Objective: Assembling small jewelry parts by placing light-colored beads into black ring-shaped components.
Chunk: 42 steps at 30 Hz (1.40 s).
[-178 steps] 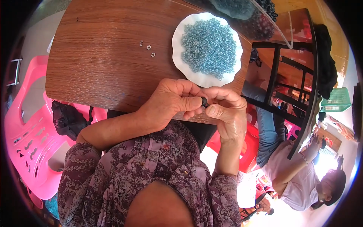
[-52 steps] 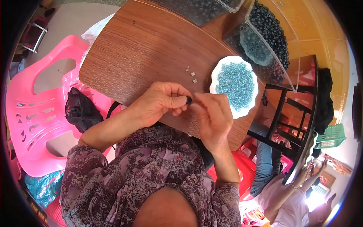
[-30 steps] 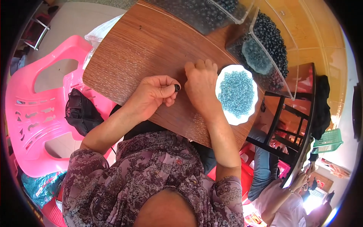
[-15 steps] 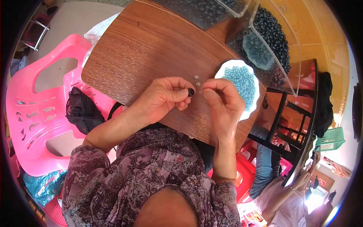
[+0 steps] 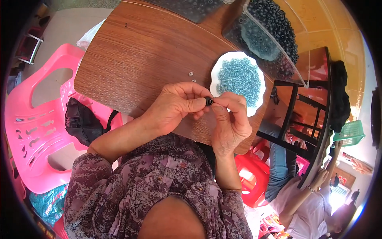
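Between the thumb and forefinger of my left hand (image 5: 169, 107) is a small round black plastic part (image 5: 209, 101) with a hollow end. The fingertips of my right hand (image 5: 230, 125) are pinched together right at that part's open end. Whatever they hold is too small or hidden to make out. Just beyond my left fingers, two tiny clear pieces lie on the brown wooden table (image 5: 135, 51): one clear piece (image 5: 191, 74) and another clear piece (image 5: 193, 81). Behind my right hand a white scalloped plate (image 5: 215, 77) holds a heap of small clear bluish pieces (image 5: 240, 81).
A clear plastic bin (image 5: 248, 44) of black ring-like parts (image 5: 274, 24) stands at the far right, with another clear bin (image 5: 191, 10) beside it. A pink chair (image 5: 36, 103) with a black bag (image 5: 81, 121) is on the left. Another person (image 5: 306, 207) sits at the right.
My right fingertips have closed in on the black part and now meet it. Both hands sit farther right relative to the two loose pieces. The whole view has shifted slightly.
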{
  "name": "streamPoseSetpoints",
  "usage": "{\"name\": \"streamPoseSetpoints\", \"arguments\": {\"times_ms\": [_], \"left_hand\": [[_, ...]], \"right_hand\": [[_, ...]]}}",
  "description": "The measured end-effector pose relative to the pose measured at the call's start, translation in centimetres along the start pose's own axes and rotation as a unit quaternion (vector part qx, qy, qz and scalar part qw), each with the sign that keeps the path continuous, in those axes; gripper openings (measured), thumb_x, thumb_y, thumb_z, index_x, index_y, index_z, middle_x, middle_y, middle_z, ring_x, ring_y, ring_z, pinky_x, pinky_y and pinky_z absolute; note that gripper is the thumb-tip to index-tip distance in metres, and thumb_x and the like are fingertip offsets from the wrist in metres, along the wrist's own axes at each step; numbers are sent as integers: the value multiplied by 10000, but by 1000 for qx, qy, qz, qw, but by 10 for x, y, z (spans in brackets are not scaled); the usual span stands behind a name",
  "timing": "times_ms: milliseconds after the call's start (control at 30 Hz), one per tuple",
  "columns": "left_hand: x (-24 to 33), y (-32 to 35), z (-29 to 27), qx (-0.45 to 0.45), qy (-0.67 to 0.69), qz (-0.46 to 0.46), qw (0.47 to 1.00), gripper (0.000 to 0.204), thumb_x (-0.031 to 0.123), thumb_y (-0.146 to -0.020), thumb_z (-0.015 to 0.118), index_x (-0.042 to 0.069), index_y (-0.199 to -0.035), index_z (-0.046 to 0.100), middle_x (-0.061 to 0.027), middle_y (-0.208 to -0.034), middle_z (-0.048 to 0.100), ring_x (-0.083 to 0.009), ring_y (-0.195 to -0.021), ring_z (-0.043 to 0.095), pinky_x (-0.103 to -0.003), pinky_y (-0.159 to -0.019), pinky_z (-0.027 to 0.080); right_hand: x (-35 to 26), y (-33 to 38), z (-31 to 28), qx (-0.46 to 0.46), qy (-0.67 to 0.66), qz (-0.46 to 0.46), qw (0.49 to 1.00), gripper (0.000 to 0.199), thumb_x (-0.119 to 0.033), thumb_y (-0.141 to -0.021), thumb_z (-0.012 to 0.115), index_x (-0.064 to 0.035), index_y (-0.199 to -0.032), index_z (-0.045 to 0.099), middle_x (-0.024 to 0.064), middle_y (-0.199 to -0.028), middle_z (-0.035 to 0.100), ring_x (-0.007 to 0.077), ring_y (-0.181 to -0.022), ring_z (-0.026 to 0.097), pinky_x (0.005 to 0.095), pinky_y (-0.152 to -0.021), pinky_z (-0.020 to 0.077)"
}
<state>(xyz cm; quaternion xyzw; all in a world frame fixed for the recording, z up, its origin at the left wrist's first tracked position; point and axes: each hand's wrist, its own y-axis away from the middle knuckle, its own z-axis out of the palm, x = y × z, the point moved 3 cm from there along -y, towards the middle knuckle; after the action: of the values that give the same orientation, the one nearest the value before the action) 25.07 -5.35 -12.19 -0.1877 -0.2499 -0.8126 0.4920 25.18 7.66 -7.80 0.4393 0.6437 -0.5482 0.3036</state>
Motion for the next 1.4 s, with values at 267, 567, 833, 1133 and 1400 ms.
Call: {"name": "streamPoseSetpoints", "arguments": {"times_ms": [267,567,833,1133,1400], "left_hand": [[-12,-7,3,-4,0,-7,1000,166,68,-850,618,-20,-991,618,-63,-824,618,-120,-697,554,-246,-651,460],[-15,-13,6,-12,1,-9,1000,203,88,-851,621,-24,-1021,607,-77,-881,630,-138,-729,579,-262,-694,485],[-26,-12,11,9,90,-81,993,221,103,-880,589,-33,-1054,584,-76,-910,619,-134,-770,583,-258,-712,491],[-32,-18,18,-118,107,-131,979,221,150,-868,607,-13,-1012,565,-78,-839,596,-148,-715,549,-275,-665,447],[-9,-31,39,-165,61,-90,980,200,126,-867,603,-24,-993,562,-111,-825,613,-171,-707,575,-289,-644,470]], "right_hand": [[4,6,-7,41,-37,42,998,141,92,-756,650,19,-872,616,82,-863,551,149,-763,512,247,-670,444],[6,13,-7,55,-9,30,998,118,86,-769,621,32,-874,630,96,-933,544,172,-831,516,272,-765,435],[-6,32,-13,9,257,-63,964,229,-37,-805,646,13,-1028,665,163,-1081,541,252,-942,487,304,-734,431],[-9,25,-57,28,276,-61,959,275,31,-730,652,51,-1003,636,162,-967,601,296,-846,532,389,-748,441],[10,7,-94,57,248,28,967,136,35,-783,630,32,-919,647,115,-895,618,216,-817,556,293,-733,443]]}}
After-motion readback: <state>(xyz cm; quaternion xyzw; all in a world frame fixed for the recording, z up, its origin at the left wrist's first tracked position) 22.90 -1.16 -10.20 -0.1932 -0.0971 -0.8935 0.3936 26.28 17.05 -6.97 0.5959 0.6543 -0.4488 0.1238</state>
